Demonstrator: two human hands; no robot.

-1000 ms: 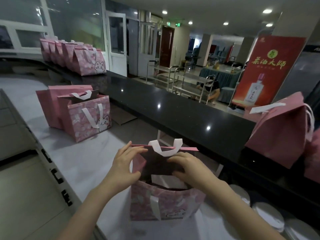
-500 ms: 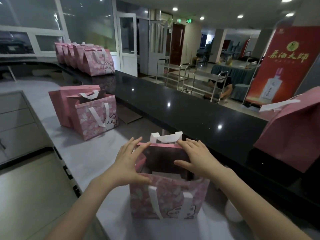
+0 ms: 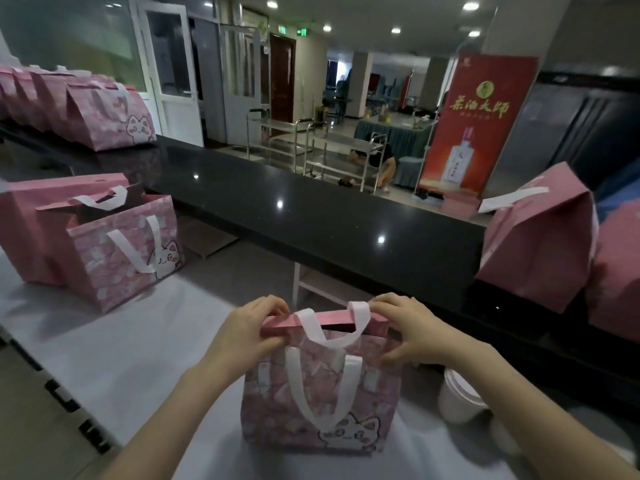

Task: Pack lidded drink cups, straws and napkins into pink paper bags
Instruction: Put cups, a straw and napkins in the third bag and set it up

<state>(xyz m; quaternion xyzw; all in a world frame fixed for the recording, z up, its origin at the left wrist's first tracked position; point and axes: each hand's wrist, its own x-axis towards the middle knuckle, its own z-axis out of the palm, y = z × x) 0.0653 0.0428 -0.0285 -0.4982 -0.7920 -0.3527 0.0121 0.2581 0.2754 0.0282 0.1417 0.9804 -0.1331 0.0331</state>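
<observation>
Here, item one: pink bag [image 3: 311, 410], cat print facing me, stood upright on the pale counter [image 3: 121, 344] directly in front of me. My left hand [image 3: 249, 330] pinched the left end of its folded top edge and my right hand [image 3: 412, 327] pinched the right end, thumb on the near face. The mouth was pressed nearly closed, with the white handles [image 3: 325, 386] looped between my hands. Item two: white lidded cup [image 3: 457, 393], on the counter just right of the bag. Item three: second bag [image 3: 128, 251], mouth open, well to the left. Item four: row of closed bags [image 3: 104, 112] on the black ledge [image 3: 311, 216], far left.
</observation>
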